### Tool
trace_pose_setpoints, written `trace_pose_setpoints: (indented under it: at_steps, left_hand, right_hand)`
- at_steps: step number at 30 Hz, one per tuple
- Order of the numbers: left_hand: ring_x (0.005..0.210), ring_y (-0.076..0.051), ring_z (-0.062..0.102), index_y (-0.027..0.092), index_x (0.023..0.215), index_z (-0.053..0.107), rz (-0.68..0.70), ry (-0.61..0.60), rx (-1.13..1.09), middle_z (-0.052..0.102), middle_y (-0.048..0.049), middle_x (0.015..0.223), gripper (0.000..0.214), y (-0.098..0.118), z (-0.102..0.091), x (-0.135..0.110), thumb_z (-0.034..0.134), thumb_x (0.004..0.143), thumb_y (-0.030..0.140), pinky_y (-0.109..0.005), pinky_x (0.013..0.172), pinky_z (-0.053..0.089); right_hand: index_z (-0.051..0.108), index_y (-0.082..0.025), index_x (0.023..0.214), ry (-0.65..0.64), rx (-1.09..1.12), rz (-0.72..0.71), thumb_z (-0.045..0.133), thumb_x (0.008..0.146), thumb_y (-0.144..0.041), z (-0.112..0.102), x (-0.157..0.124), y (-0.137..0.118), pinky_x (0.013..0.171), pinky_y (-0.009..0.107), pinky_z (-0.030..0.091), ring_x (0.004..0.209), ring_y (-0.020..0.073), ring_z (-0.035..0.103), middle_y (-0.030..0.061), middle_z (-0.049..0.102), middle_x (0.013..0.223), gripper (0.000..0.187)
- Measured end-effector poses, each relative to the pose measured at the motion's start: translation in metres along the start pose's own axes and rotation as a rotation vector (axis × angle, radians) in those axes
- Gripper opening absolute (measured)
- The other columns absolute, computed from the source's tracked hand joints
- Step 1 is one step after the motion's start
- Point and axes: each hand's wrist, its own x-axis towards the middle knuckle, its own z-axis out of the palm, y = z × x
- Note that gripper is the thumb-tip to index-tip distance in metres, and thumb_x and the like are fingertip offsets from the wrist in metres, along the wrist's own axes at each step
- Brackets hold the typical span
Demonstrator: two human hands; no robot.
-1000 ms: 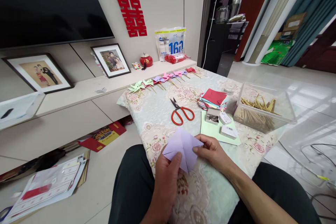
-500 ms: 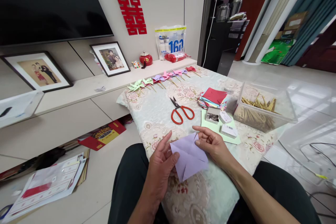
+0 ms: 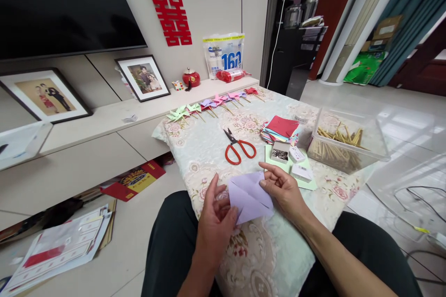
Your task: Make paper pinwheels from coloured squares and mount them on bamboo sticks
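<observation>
A lilac paper square (image 3: pixel 248 196), cut and creased, lies flat near the front of a floral cloth-covered table (image 3: pixel 209 148). My left hand (image 3: pixel 216 222) pinches its left edge with the thumb under the paper and the fingers raised. My right hand (image 3: pixel 283 190) grips the paper's right edge, fingertips curled onto it. Red-handled scissors (image 3: pixel 239 147) lie just beyond the paper.
A stack of coloured paper (image 3: pixel 282 130), a small box of pins (image 3: pixel 280 153) on a green sheet and a clear tub of wooden sticks (image 3: pixel 343 146) sit at the right. Several finished paper pinwheels (image 3: pixel 209 106) line the far edge. Papers (image 3: pixel 59 246) lie on the floor at left.
The lilac paper came down from a raised, tilted hold to lie flatter on the table. My left hand shifted from gripping its lower corner to its left edge.
</observation>
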Motion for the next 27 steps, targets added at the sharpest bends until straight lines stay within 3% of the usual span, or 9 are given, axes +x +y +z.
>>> trace_pose_setpoints:
  at_steps: [4, 7, 11, 15, 18, 21, 23, 25, 27]
  left_hand:
    - [0.108, -0.029, 0.060, 0.022, 0.135, 0.057, 0.556, 0.286, 0.677, 0.059, -0.0125, 0.117, 0.049, -0.003, 0.000, -0.006, 0.063, 0.086, 0.021, -0.048, 0.093, 0.051]
    - [0.100, -0.026, 0.061, 0.019, 0.128, 0.059, 0.851, 0.281, 0.907, 0.063, -0.0113, 0.107, 0.040, -0.001, 0.007, -0.014, 0.058, 0.089, 0.014, -0.043, 0.090, 0.050]
    - [0.125, -0.036, 0.054, 0.010, 0.138, 0.051, 0.946, 0.119, 1.048, 0.062, -0.0194, 0.129, 0.054, -0.005, 0.025, -0.017, 0.063, 0.086, 0.020, -0.050, 0.105, 0.040]
    - [0.135, -0.035, 0.050, 0.011, 0.146, 0.044, 0.957, 0.130, 1.075, 0.061, -0.0192, 0.140, 0.058, -0.020, 0.038, -0.010, 0.054, 0.089, 0.013, -0.051, 0.112, 0.035]
    - [0.123, -0.030, 0.062, 0.014, 0.140, 0.054, 0.885, 0.167, 0.957, 0.067, -0.0171, 0.132, 0.049, -0.024, 0.040, -0.003, 0.044, 0.093, 0.004, -0.044, 0.104, 0.045]
    - [0.108, -0.028, 0.070, 0.019, 0.128, 0.067, 0.683, 0.101, 0.697, 0.074, -0.0130, 0.120, 0.038, -0.014, 0.035, 0.001, 0.048, 0.095, 0.013, -0.040, 0.094, 0.051]
    - [0.105, -0.030, 0.070, 0.020, 0.117, 0.072, 0.451, 0.062, 0.483, 0.076, -0.0109, 0.115, 0.030, -0.002, 0.031, 0.002, 0.056, 0.093, 0.023, -0.039, 0.091, 0.052]
    - [0.077, -0.026, 0.071, 0.019, 0.089, 0.077, 0.127, 0.058, 0.256, 0.077, -0.0070, 0.081, 0.024, 0.010, 0.028, 0.004, 0.061, 0.091, 0.037, -0.033, 0.070, 0.054]
    - [0.060, -0.021, 0.064, 0.018, 0.081, 0.074, -0.101, 0.015, -0.015, 0.071, -0.0034, 0.065, 0.027, 0.019, 0.028, 0.007, 0.066, 0.086, 0.044, -0.029, 0.056, 0.050]
  right_hand:
    - [0.068, -0.023, 0.118, 0.060, -0.013, -0.075, 0.086, 0.071, -0.033, 0.003, -0.003, -0.006, 0.062, 0.026, 0.049, 0.068, 0.0131, 0.062, 0.0002, 0.068, 0.081, 0.051]
    - [0.069, -0.023, 0.118, 0.085, -0.040, -0.120, 0.084, 0.073, -0.033, 0.004, -0.005, -0.008, 0.062, 0.026, 0.048, 0.068, 0.0130, 0.060, -0.0002, 0.067, 0.081, 0.048]
    - [0.070, -0.024, 0.116, 0.030, 0.038, -0.094, 0.085, 0.074, -0.030, 0.006, -0.006, -0.007, 0.062, 0.024, 0.048, 0.066, 0.0109, 0.059, -0.0012, 0.066, 0.080, 0.045]
    - [0.071, -0.025, 0.116, -0.014, 0.097, -0.043, 0.086, 0.073, -0.030, 0.009, -0.008, -0.009, 0.059, 0.022, 0.046, 0.063, 0.0093, 0.058, -0.0021, 0.064, 0.080, 0.045]
    - [0.071, -0.025, 0.116, -0.053, 0.102, -0.055, 0.086, 0.073, -0.032, 0.011, -0.012, -0.015, 0.061, 0.024, 0.049, 0.065, 0.0108, 0.060, -0.0007, 0.066, 0.082, 0.045]
    - [0.070, -0.026, 0.119, -0.162, 0.100, -0.111, 0.081, 0.079, -0.039, 0.011, -0.014, -0.021, 0.070, 0.033, 0.054, 0.072, 0.0160, 0.066, 0.0036, 0.071, 0.091, 0.044]
    - [0.070, -0.026, 0.119, -0.193, 0.098, -0.164, 0.077, 0.082, -0.043, 0.008, -0.015, -0.023, 0.074, 0.037, 0.055, 0.074, 0.0188, 0.068, 0.0056, 0.073, 0.094, 0.041]
    - [0.071, -0.026, 0.116, -0.162, 0.085, -0.223, 0.076, 0.084, -0.041, 0.005, -0.014, -0.023, 0.072, 0.036, 0.055, 0.071, 0.0182, 0.066, 0.0050, 0.073, 0.090, 0.035]
    - [0.073, -0.026, 0.112, -0.117, 0.042, -0.272, 0.074, 0.087, -0.038, 0.002, -0.014, -0.021, 0.070, 0.033, 0.054, 0.070, 0.0173, 0.065, 0.0039, 0.071, 0.086, 0.028]
